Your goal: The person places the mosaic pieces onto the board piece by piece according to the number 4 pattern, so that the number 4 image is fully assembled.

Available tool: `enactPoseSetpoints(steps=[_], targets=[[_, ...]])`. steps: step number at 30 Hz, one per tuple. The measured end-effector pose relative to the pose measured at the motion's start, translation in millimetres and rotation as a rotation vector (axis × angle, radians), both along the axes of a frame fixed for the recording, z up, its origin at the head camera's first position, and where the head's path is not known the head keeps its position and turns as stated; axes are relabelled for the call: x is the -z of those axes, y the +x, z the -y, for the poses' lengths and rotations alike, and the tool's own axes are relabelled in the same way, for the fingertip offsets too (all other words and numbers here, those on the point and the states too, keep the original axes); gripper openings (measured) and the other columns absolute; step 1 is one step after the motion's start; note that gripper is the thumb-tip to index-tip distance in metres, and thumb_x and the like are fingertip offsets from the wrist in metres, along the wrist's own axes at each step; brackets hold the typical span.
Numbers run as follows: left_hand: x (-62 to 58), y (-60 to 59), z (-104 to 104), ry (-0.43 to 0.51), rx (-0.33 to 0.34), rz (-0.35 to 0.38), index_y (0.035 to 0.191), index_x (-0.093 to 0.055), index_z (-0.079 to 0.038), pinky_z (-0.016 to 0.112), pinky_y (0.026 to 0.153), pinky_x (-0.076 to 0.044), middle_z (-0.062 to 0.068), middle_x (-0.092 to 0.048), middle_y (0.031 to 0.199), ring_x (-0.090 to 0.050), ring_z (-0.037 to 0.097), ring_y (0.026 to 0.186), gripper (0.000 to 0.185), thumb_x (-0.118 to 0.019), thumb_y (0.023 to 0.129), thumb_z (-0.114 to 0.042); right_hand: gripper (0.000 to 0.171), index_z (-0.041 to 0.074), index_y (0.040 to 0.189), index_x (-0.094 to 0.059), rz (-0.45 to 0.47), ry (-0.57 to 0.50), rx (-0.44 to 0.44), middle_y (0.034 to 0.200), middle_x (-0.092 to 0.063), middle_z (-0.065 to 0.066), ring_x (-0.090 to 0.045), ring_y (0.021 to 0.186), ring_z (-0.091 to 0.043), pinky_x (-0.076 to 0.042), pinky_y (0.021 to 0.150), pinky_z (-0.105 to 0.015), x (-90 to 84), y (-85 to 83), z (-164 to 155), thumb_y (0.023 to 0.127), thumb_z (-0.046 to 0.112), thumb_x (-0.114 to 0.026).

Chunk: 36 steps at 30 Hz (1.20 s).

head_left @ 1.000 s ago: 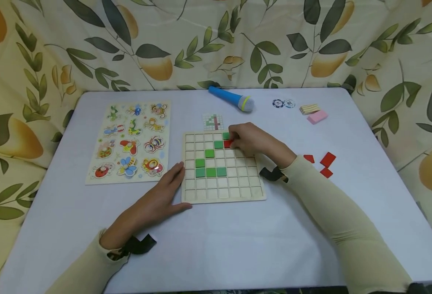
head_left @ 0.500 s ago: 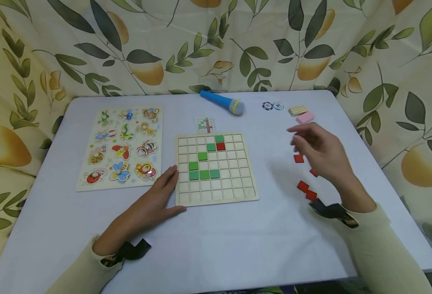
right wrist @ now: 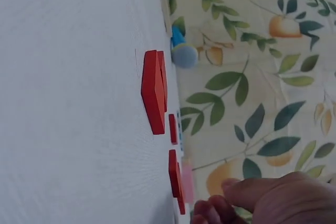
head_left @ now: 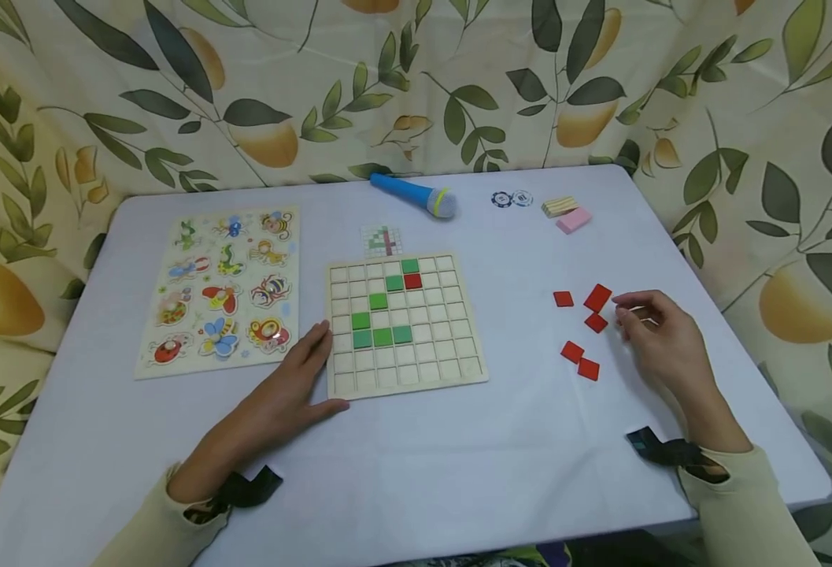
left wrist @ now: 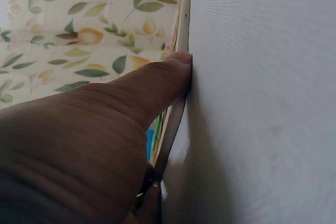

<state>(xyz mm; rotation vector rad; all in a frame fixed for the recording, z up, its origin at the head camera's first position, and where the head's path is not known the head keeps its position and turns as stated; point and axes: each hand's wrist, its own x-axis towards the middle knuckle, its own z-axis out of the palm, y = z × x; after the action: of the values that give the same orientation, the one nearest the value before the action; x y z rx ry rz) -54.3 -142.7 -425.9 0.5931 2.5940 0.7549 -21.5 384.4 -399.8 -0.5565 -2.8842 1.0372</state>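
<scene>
the pale tabletop (head_left: 458, 472) fills most of the head view, with a leaf-and-pear patterned cloth (head_left: 387, 87) hung behind it. on its left side lies an insect puzzle board (head_left: 220, 287). in the middle sits the wooden grid board (head_left: 404, 324), holding green tiles (head_left: 382, 337) in a bent line and one red tile (head_left: 412, 281) just below the topmost green one. the left hand (head_left: 281, 405) lies flat on the tabletop, fingers straight and released, fingertips against the board's left edge; the left wrist view shows the thumb (left wrist: 157, 85) pressed to that edge. the right hand (head_left: 663, 346) rests at the right side of the tabletop, its fingers (head_left: 628, 311) loosely curled and grasping nothing, just beside the loose red tiles (head_left: 586, 327), nearest the two upper ones; whether it touches one cannot be told. five red tiles lie there, well apart from the grid board. at the far edge are a blue toy microphone (head_left: 416, 194), a pink block (head_left: 574, 220) beside a striped block (head_left: 560, 206), two round chips (head_left: 511, 199), and a small pattern card (head_left: 382, 240) just above the grid board.
</scene>
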Motion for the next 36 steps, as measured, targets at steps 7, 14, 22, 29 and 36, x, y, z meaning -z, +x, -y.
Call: enactPoseSetpoints(steps=[7,14,22,29,36], targets=[[1.5,0.2,-2.4,0.021,0.003,0.017,0.172,-0.012,-0.014,0.056,0.129,-0.036,0.003,0.001,0.183,-0.009,0.033,0.169,0.110,-0.082,0.094,-0.045,0.051,0.006,0.147,-0.052,0.099,0.071,-0.069,0.130,-0.060,-0.022,-0.055,0.115,-0.034,-0.041,0.075,-0.011,13.3,6.3,-8.8,0.108,0.037,-0.062],[4.8,1.7,-7.0,0.033,0.015,0.019,0.172,-0.014,-0.012,0.056,0.129,-0.036,0.005,-0.001,0.183,-0.010,0.034,0.169,0.109,-0.083,0.093,-0.044,0.053,-0.004,0.141,-0.055,0.037,0.116,-0.153,0.115,-0.057,-0.020,-0.049,0.100,-0.028,-0.039,0.066,-0.009,19.7,16.1,-14.3,0.102,0.026,-0.074],[0.6,-0.6,-6.9,0.022,0.019,0.009,0.172,-0.014,-0.012,0.055,0.129,-0.036,0.005,-0.001,0.183,-0.010,0.034,0.169,0.109,-0.083,0.093,-0.044,0.044,-0.005,0.134,-0.059,-0.025,0.158,-0.189,0.116,-0.053,-0.023,-0.048,0.097,-0.028,-0.036,0.066,-0.008,23.7,13.0,-12.6,0.099,0.015,-0.076],[-0.9,0.9,-3.3,0.019,0.015,0.014,0.172,-0.013,-0.011,0.056,0.129,-0.036,0.006,0.001,0.183,-0.009,0.035,0.169,0.110,-0.083,0.094,-0.043,0.041,-0.004,0.133,-0.061,-0.044,0.153,-0.193,0.113,-0.053,-0.021,-0.046,0.094,-0.025,-0.036,0.065,-0.009,24.5,7.1,-7.2,0.099,0.015,-0.077],[-1.3,1.9,-0.1,0.008,0.003,-0.009,0.172,-0.014,-0.011,0.057,0.128,-0.037,0.005,0.001,0.183,-0.010,0.036,0.169,0.109,-0.082,0.094,-0.044,0.039,-0.003,0.132,-0.063,-0.077,0.151,-0.220,0.111,-0.053,-0.018,-0.045,0.092,-0.024,-0.037,0.065,-0.011,22.4,-1.5,-5.8,0.098,0.012,-0.077]])
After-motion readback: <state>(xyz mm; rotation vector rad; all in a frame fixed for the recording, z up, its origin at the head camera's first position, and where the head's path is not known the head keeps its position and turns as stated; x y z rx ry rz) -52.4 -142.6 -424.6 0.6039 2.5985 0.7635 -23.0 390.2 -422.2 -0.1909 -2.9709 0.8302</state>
